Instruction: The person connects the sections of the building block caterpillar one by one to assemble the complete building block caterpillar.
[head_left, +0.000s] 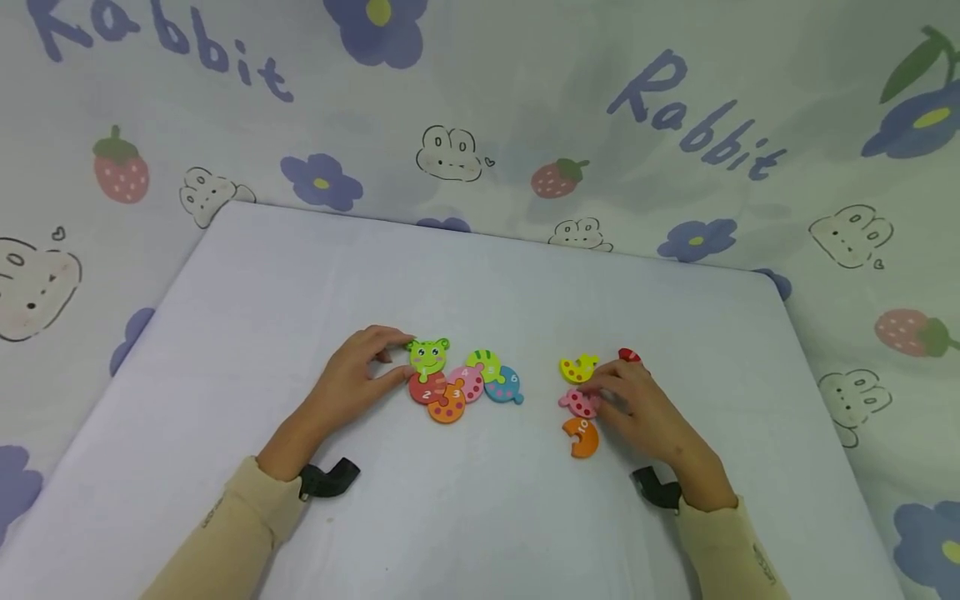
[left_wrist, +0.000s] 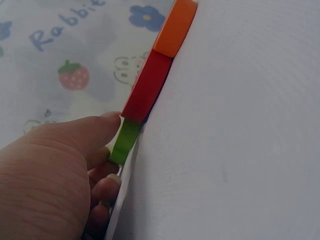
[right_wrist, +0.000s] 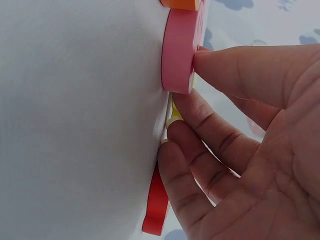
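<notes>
My left hand point(head_left: 356, 375) holds the green caterpillar head piece point(head_left: 428, 357) between thumb and fingers, at its left side. That head joins a chain of puzzle pieces: red 2 point(head_left: 427, 389), orange 3 point(head_left: 447, 405), pink 4 point(head_left: 467, 383), light green 5 point(head_left: 483, 364) and blue 6 point(head_left: 503, 386). Over to the right, my right hand point(head_left: 637, 408) pinches a pink spotted piece point(right_wrist: 178, 52) with thumb and index finger. Around this hand lie a yellow piece point(head_left: 577, 369), an orange 10 piece point(head_left: 582, 438) and a red piece point(right_wrist: 156, 202), mostly hidden by the hand in the head view.
All the pieces lie on a white-covered table point(head_left: 420, 517). Behind its far edge hangs a curtain point(head_left: 495, 92) printed with rabbits, flowers and strawberries. A black strap end sticks out at each wrist, beside the beige sleeves point(head_left: 232, 533).
</notes>
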